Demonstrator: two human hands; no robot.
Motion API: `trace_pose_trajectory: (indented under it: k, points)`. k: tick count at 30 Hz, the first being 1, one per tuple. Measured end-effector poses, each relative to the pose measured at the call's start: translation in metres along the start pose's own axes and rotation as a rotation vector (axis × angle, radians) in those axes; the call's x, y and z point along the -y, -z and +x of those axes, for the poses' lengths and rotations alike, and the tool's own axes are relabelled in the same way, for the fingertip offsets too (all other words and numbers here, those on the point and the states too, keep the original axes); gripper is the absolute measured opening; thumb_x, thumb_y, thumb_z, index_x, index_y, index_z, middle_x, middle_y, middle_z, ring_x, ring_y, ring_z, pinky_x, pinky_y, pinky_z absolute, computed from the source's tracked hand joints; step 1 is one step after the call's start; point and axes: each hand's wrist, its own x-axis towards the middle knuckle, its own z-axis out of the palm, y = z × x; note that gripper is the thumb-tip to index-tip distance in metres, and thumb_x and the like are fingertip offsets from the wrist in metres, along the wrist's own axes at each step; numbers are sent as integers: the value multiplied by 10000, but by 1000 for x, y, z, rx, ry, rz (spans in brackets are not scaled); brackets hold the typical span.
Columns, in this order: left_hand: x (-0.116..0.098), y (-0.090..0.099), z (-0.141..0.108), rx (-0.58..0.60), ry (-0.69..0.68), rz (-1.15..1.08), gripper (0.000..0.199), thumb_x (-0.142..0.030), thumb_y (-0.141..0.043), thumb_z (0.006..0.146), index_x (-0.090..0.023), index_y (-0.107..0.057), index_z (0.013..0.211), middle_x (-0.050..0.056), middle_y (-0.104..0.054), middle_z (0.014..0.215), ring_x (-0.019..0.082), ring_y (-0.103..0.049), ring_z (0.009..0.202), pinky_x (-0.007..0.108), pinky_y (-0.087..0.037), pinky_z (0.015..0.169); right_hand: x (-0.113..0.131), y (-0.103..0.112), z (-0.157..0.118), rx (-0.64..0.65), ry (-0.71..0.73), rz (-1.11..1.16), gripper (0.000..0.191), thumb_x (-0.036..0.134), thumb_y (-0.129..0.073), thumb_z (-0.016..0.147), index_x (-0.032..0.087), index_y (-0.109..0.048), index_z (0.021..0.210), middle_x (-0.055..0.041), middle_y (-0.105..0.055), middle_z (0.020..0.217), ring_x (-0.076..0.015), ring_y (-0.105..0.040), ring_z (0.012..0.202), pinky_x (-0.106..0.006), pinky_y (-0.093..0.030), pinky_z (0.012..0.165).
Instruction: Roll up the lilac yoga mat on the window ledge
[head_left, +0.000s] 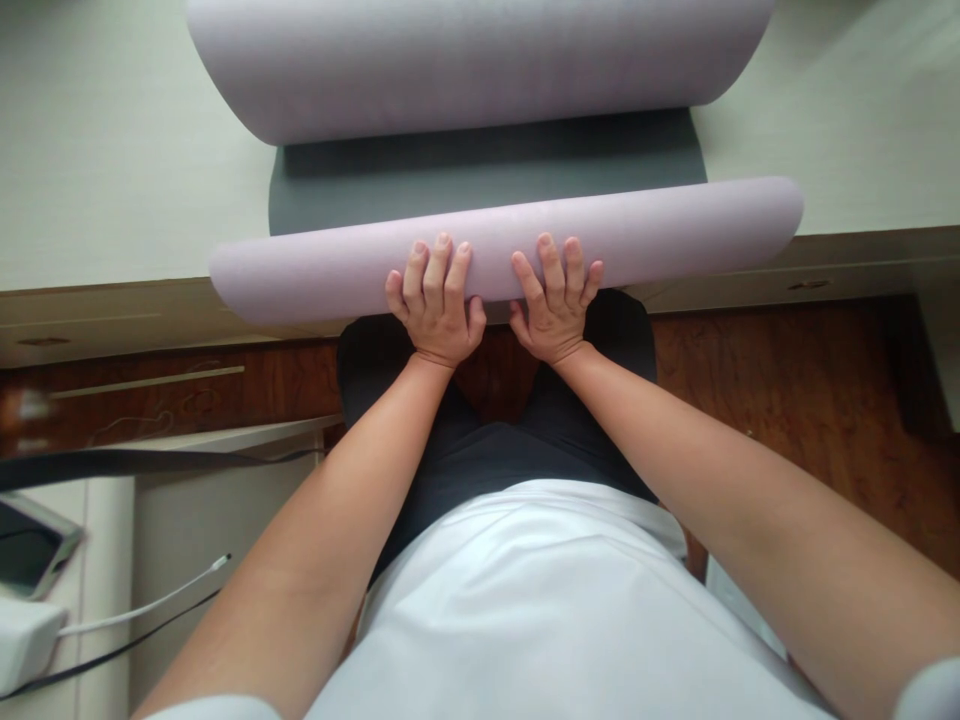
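A mat, pale purple on one face and grey on the other, lies across the light tabletop. Its near end is curled into a narrow purple roll (675, 225) along the table's front edge. Farther back is a thicker purple roll (480, 65), with a flat grey strip (487, 175) between the two. My left hand (439, 300) rests on the near roll, left of its middle, fingers spread. Just to the right, my right hand (555, 300) lies on the same roll, its fingers also apart. Both thumbs point inward, with a small gap between them.
The light tabletop (112, 150) extends to both sides of the mat. At the lower left are a phone (34, 545), a white charger (26, 640) with a white cable (150, 605), and a black strap (150, 462). Below the table shows a brown wooden floor (795, 400).
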Motion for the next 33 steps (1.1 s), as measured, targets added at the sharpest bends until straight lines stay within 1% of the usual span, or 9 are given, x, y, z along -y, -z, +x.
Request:
trace_pose_trajectory:
  k: [3, 6, 11, 14, 18, 24, 29, 33]
  points:
    - [2, -2, -3, 16, 28, -6, 704, -648, -415, 1002, -211, -575, 1531, 113, -442, 1655, 324, -198, 1631, 485, 75, 1329, -3, -7, -3, -6, -8, -3, 618, 492, -354, 992, 247, -601, 1502, -102, -473, 1617, -290, -209, 1635, -610, -60, 1312]
    - [3, -4, -6, 44, 53, -32, 698, -653, -419, 999, -218, -588, 1520, 114, -455, 1646, 328, -191, 1632, 501, 65, 1329, -7, -15, -8, -23, -1, -2, 614, 511, -362, 988, 244, -631, 1471, -108, -496, 1599, -288, -218, 1632, -609, -30, 1313]
    - [3, -6, -7, 64, 62, -51, 689, -649, -429, 993, -215, -611, 1496, 128, -486, 1622, 335, -229, 1621, 509, 43, 1330, -9, -22, -11, -18, -19, 10, 593, 503, -397, 973, 244, -662, 1437, -109, -515, 1587, -278, -243, 1626, -588, -11, 1319]
    - [2, -6, -5, 31, 39, -41, 680, -638, -427, 996, -212, -614, 1492, 129, -488, 1621, 327, -248, 1616, 496, 42, 1330, -7, -18, -8, 2, -24, 16, 596, 491, -409, 965, 245, -646, 1453, -117, -501, 1598, -285, -251, 1623, -598, -26, 1315]
    - [0, -2, 0, -21, -9, -17, 685, -616, -419, 1003, -191, -598, 1509, 137, -470, 1631, 320, -256, 1614, 476, 47, 1330, -2, -7, -2, 11, -11, 15, 620, 465, -410, 971, 232, -579, 1520, -134, -446, 1634, -295, -220, 1631, -619, -39, 1306]
    - [-6, 6, 4, 4, -19, -49, 683, -585, -414, 1008, -174, -581, 1527, 147, -447, 1645, 328, -252, 1614, 488, 10, 1331, 5, 9, 2, 18, -2, 2, 640, 430, -413, 972, 212, -527, 1563, -136, -382, 1674, -293, -175, 1643, -613, -51, 1310]
    - [-4, 2, -2, -55, -58, 2, 674, -572, -406, 1017, -179, -575, 1537, 143, -456, 1639, 309, -266, 1611, 466, 15, 1332, 5, 11, -3, 28, -8, 5, 646, 437, -427, 979, 207, -510, 1577, -153, -366, 1682, -306, -177, 1642, -621, -51, 1306]
    - [-3, 1, -5, -53, -58, 9, 672, -580, -384, 1030, -182, -576, 1537, 146, -464, 1634, 300, -259, 1615, 460, 6, 1333, 5, 9, -6, 38, -10, 6, 643, 440, -420, 985, 209, -507, 1579, -158, -363, 1682, -311, -171, 1643, -633, -50, 1301]
